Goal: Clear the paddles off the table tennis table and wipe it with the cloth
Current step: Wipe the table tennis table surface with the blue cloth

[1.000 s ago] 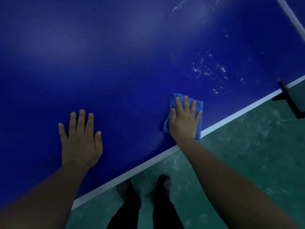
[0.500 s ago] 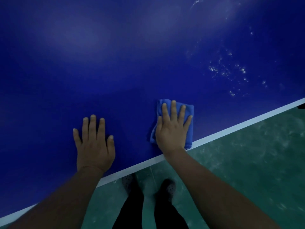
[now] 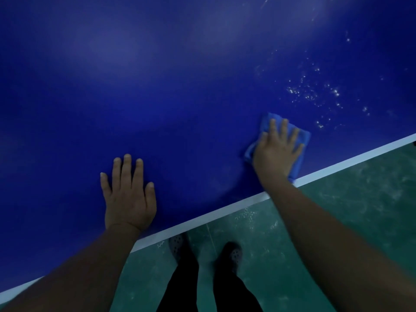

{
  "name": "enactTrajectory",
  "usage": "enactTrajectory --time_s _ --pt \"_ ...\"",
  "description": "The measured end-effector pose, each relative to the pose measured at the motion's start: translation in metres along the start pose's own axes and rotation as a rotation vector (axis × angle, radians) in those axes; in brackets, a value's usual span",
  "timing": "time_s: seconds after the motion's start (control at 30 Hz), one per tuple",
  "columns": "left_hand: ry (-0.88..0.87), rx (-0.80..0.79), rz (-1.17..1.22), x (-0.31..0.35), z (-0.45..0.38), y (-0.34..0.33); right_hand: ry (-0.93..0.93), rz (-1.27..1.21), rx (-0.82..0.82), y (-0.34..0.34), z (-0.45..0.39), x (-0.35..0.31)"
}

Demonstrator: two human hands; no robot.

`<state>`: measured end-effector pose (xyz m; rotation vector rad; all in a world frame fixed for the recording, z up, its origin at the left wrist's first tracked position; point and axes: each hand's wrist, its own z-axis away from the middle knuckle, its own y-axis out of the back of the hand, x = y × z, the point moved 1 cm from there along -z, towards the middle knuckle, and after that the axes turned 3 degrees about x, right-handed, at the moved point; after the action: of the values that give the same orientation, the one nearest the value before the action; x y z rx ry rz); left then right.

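The dark blue table tennis table (image 3: pixel 180 97) fills most of the view, with its white edge line (image 3: pixel 202 218) running diagonally. My right hand (image 3: pixel 275 152) presses flat, fingers spread, on a folded blue cloth (image 3: pixel 301 137) close to that edge. My left hand (image 3: pixel 129 197) lies flat and open on the bare table surface to the left, holding nothing. White specks and droplets (image 3: pixel 315 95) dot the surface beyond and right of the cloth. No paddles are in view.
Green floor (image 3: pixel 337 210) lies below the table edge. My legs in dark trousers and my perforated shoes (image 3: pixel 177 244) stand on it close to the table.
My right hand has slid the cloth to the right along the table edge, away from my left hand. My left hand stays planted on the table.
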<state>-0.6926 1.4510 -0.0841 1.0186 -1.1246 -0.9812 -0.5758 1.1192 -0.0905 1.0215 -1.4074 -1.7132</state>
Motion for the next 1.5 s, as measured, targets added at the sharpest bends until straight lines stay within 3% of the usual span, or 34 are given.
enactTrajectory --time_s 0.1,0.23,0.37,0.47,0.6,0.7,0.77,0.83,0.9,0.97,1.07,1.13,1.23,1.3,1.4,1.43,1.5 --pt "-0.009 0.017 -0.019 -0.002 0.0 -0.003 -0.102 -0.009 0.053 0.018 -0.007 0.07" --pt "-0.01 0.031 -0.041 -0.004 0.001 -0.007 -0.1 0.05 0.11 0.037 -0.01 0.111" --pt "-0.011 0.035 -0.051 -0.004 0.0 -0.007 -0.154 0.279 -0.114 0.065 -0.004 0.13" --pt "-0.003 0.023 -0.048 -0.003 0.002 -0.003 -0.139 0.272 -0.245 0.08 0.02 0.105" --pt "0.031 0.07 0.051 -0.005 0.013 0.008 0.119 -0.33 -0.185 0.081 0.062 0.052" --pt "0.041 0.132 0.114 -0.017 0.034 0.014 -0.001 -0.891 -0.347 0.085 0.056 0.019" --pt "0.051 0.158 0.125 -0.029 0.048 0.015 -0.077 -0.99 -0.443 0.083 0.033 0.014" --pt "0.074 0.172 0.11 -0.041 0.059 0.014 -0.135 -0.826 -0.333 0.083 0.005 0.028" --pt "0.096 0.177 0.093 -0.05 0.066 0.011 -0.197 -0.557 -0.061 0.088 -0.016 0.049" --pt "0.106 0.172 0.081 -0.058 0.071 0.009 -0.026 -0.425 0.087 0.086 -0.018 0.051" --pt "0.129 0.151 0.072 -0.063 0.072 0.006 0.477 -0.035 -0.103 0.045 0.0 0.038" --pt "0.129 0.142 0.071 -0.063 0.072 0.004 0.46 0.132 -0.106 0.022 0.003 0.034" --pt "0.115 0.139 0.072 -0.062 0.072 0.003 0.338 0.114 -0.029 0.009 0.003 0.005" --pt "0.114 0.124 0.077 -0.063 0.072 0.004 0.537 0.118 -0.045 0.002 0.028 -0.033" --pt "0.11 0.127 0.073 -0.064 0.072 0.003 1.025 0.179 -0.151 -0.007 0.072 -0.048" --pt "0.107 0.125 0.067 -0.064 0.072 0.003 1.054 0.184 -0.176 -0.002 0.065 -0.048" --pt "0.102 0.124 0.068 -0.064 0.072 0.002 0.892 0.187 -0.133 0.004 0.029 -0.055"
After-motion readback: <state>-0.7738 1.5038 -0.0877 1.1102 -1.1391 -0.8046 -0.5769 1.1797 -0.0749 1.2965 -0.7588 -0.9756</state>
